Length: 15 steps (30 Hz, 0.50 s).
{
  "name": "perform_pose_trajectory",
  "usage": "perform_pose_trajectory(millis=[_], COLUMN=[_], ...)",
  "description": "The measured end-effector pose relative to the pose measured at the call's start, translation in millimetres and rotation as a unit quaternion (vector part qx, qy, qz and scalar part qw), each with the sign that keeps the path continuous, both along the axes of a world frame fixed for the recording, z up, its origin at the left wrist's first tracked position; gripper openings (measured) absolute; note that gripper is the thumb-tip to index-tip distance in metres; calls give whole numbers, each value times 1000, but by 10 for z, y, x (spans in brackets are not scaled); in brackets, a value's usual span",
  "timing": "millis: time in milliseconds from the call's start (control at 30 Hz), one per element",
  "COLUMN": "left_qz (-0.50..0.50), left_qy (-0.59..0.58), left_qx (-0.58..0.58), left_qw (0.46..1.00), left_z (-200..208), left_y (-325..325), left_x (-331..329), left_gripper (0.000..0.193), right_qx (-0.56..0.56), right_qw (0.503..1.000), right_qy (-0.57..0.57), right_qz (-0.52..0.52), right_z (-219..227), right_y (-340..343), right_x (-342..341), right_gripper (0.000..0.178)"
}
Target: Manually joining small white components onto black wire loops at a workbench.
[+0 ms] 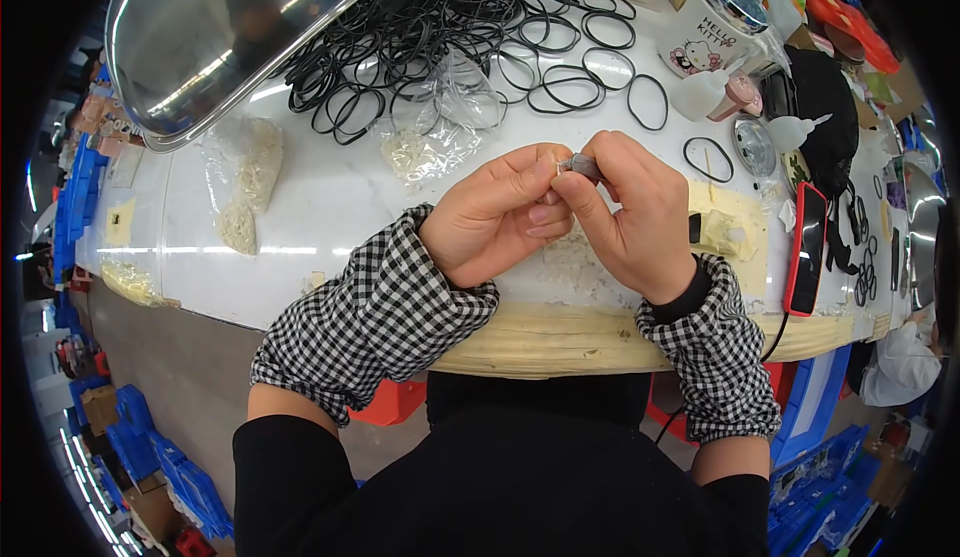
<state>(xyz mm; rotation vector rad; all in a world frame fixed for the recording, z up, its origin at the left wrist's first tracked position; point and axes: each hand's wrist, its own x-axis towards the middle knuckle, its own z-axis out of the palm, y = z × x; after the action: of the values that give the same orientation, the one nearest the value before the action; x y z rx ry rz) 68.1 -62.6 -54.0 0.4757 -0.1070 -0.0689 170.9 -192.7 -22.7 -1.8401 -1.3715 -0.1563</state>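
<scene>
My left hand (505, 202) and my right hand (635, 212) meet above the front part of the white table. Between the right thumb and fingers is a short dark grey piece (584, 167), mostly hidden by the fingers. The left thumb and forefinger pinch a tiny pale part against the grey piece's tip; its kind is too small to make out. The other left fingers curl loosely beneath. Both forearms wear black-and-white checked sleeve covers. Just beyond the hands lies a clear plastic bag (440, 142) with small pale bits in it.
A heap of black rubber rings (420, 32) spreads across the back. At back left a shiny metal tray (240, 37) leans over a bag of pale bits (245, 182). To the right are a white cup (712, 32), a red-framed phone (805, 252) and yellow tape (735, 232).
</scene>
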Motion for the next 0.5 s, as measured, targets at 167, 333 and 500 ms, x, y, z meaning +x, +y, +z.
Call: perform_pose_trajectory(millis=[167,333,500], left_qz=[2,53,122], left_qy=[6,59,130], left_qx=[21,13,-33], left_qw=[1000,997,983], left_z=[28,7,0], left_y=[6,39,90], left_x=[-9,-8,-8], left_gripper=[19,14,9], right_qx=[-26,-40,-149], right_qw=[1000,994,975], right_qy=[7,96,133], right_qz=[13,27,-102], right_z=[32,217,599], right_y=[-28,-158,-640], right_x=[0,62,32], right_gripper=[30,26,20])
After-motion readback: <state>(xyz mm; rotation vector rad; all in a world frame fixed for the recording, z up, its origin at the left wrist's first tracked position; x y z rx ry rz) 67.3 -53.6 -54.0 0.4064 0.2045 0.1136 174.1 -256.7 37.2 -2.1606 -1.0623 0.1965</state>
